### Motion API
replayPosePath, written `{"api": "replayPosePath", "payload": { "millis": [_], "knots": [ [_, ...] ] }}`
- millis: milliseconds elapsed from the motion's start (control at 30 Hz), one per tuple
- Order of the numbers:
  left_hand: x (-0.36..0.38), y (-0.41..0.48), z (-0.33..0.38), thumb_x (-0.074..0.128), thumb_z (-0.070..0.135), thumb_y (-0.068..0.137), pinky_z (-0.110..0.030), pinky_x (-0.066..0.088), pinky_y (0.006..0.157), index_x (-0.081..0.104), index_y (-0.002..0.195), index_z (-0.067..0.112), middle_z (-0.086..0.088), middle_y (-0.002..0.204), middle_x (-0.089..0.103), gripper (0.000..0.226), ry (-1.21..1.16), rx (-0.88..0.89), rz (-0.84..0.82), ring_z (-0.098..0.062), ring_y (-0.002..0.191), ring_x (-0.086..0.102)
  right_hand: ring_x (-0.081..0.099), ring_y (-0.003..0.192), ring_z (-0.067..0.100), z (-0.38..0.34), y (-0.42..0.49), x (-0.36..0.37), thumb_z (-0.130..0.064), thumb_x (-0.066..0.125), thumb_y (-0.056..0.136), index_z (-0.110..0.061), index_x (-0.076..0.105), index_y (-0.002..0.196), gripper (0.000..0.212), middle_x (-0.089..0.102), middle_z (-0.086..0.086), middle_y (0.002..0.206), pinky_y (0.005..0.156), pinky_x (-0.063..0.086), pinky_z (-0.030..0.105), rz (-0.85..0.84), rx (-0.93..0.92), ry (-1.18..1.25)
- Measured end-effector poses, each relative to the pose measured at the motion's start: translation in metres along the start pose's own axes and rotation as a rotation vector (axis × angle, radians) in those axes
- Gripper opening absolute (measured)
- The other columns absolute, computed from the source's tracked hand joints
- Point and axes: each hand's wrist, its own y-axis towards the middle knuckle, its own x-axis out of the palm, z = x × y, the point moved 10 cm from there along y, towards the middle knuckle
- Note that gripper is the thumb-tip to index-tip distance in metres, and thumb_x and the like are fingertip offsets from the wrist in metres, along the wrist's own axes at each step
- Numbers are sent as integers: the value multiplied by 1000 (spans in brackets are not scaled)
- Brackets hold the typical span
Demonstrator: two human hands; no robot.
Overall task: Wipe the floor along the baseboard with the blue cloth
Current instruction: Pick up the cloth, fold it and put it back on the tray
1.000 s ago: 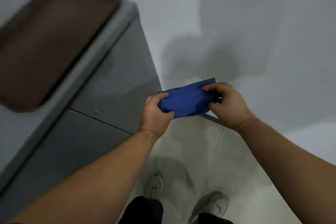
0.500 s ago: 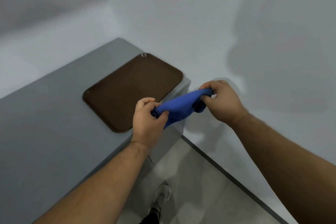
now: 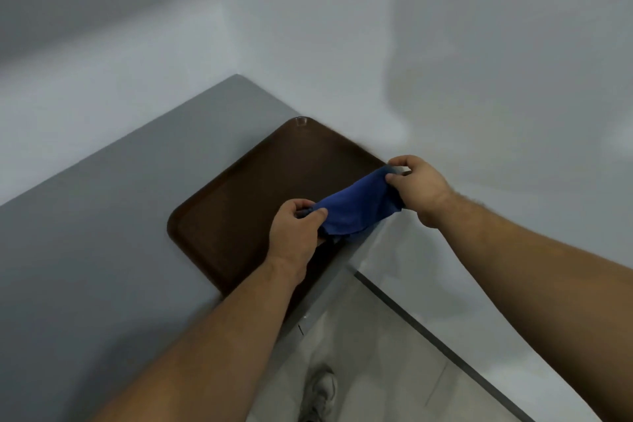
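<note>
In the head view, the soft blue fabric cloth [image 3: 356, 212] is held up in the air between both hands, stretched in a slanted band that rises from lower left to upper right. It hangs over the near right edge of a flat dark brown rectangular tray [image 3: 239, 202] with rounded corners, and whether it touches the tray cannot be told. The left hand [image 3: 294, 236] pinches the lower left end of the cloth, with the thumb pressed over the fabric and the fingers curled round it from the far side. The right hand [image 3: 419, 188] pinches the upper right end, with the thumb tip on the cloth's top edge and the fingers curled above it. Loose fabric sags in a fold between the two hands. Both bare forearms reach in from the bottom of the frame. The tray lies on a smooth grey counter [image 3: 102, 233], set at an angle, with its right side along the counter's edge. A plain pale grey wall [image 3: 479, 62] stands behind and to the right, meeting another wall in a corner above the counter. Below the hands, to the right of the counter, a pale tiled floor [image 3: 376, 353] shows, and a thin dark baseboard strip [image 3: 442, 348] runs diagonally where the floor meets the wall. The cloth is well above that floor and baseboard. A light grey laced shoe [image 3: 322, 390] stands on the floor near the bottom edge.
</note>
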Motion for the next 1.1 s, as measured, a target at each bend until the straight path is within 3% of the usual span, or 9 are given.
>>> {"api": "replayPosePath", "payload": {
  "millis": [167,300,367,467,533,600,700,900,1100],
  "knots": [
    [1,35,-7,72,24,92,-41,65,79,60,105,27,-3,110,65,18,105,-68,-10,-20,95,71,66,97,25,-28,36,32,5,68,79,-24,51,142,72,67,5,109,79,59,34,-161,-108,-207],
    [-5,45,-3,77,28,85,-29,55,62,57,90,28,3,92,65,20,571,52,-25,-12,79,66,64,92,19,-36,51,39,7,58,78,-21,62,123,52,68,-1,100,66,48,16,-38,-160,-340],
    [-5,42,4,79,34,82,-25,46,56,53,88,30,8,87,63,26,782,143,-17,-8,73,62,62,90,19,-34,51,41,8,56,78,-20,65,113,46,66,-1,98,64,45,14,16,-195,-370],
    [5,28,26,80,38,79,-25,51,70,53,102,30,10,107,55,35,951,477,34,-7,90,57,61,93,22,-35,43,35,3,57,77,-20,67,104,37,66,3,102,76,47,24,118,-291,-407],
    [24,14,31,73,36,85,-27,53,86,57,115,29,8,122,53,35,1054,734,-29,-10,107,52,58,101,25,-32,40,38,-5,65,79,-21,71,100,26,62,5,109,80,48,29,118,-359,-555],
    [38,8,22,65,40,90,-31,51,93,60,119,30,7,127,53,31,1172,838,-116,-12,113,52,53,110,27,-19,37,41,-21,71,85,-25,75,100,16,59,4,115,87,52,35,100,-352,-704],
    [40,11,14,62,42,90,-31,50,94,59,119,32,8,128,52,30,1211,823,-140,-11,112,53,51,112,26,3,25,37,-34,69,91,-26,73,116,26,56,4,117,91,51,39,76,-325,-733],
    [48,5,18,58,46,93,-35,54,92,58,124,29,4,133,51,35,1336,767,-206,-16,113,54,58,120,23,18,-26,19,-33,67,91,-26,68,128,38,62,0,133,104,47,33,-50,-365,-650],
    [72,-21,30,44,68,95,-45,51,98,59,132,23,-3,133,55,60,1774,660,-292,-25,118,57,61,117,18,28,-82,-82,-41,61,95,-30,64,131,38,61,-5,135,100,50,34,66,-250,-597]
  ]
}}
